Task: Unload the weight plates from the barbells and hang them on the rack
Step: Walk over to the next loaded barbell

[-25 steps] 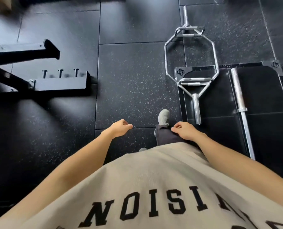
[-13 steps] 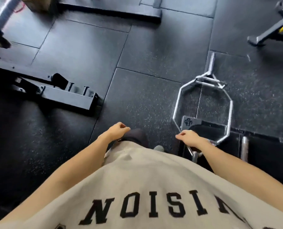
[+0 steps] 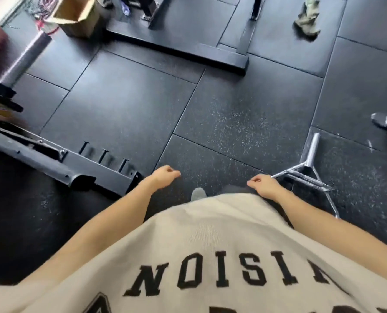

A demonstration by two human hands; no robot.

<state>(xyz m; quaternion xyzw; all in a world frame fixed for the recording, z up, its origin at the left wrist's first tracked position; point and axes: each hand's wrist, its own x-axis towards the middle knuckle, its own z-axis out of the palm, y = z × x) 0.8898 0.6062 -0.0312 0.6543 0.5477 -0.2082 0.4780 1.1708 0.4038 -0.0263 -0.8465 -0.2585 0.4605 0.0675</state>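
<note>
The only barbell fully recognisable from here is the chrome hex bar, lying flat on the black rubber floor at the person's right; its bare sleeve points away toward the far side and its frame runs back behind the right forearm. No plate sits on the sleeve that shows. At the far left edge a thick steel barbell sleeve slants up out of a stack of dark weight plates, though that corner is blurred and I cannot count them. Below it the low black rack base lies across the floor, three short upright pegs standing along its top.

The left hand hangs in front of the body with its fingers loosely curled, holding nothing, just past the end of the rack base. The right hand hangs the same way, fingers loosely curled and empty, its knuckles close to the near corner of the hex bar but not gripping it; whether it brushes the metal I cannot tell. Between the hands the toe of a grey shoe pokes out under a cream shirt with dark block lettering.

Further off a long black frame foot crosses the floor, an open cardboard box stands at the upper left, and a crumpled olive cloth lies at the upper right.
</note>
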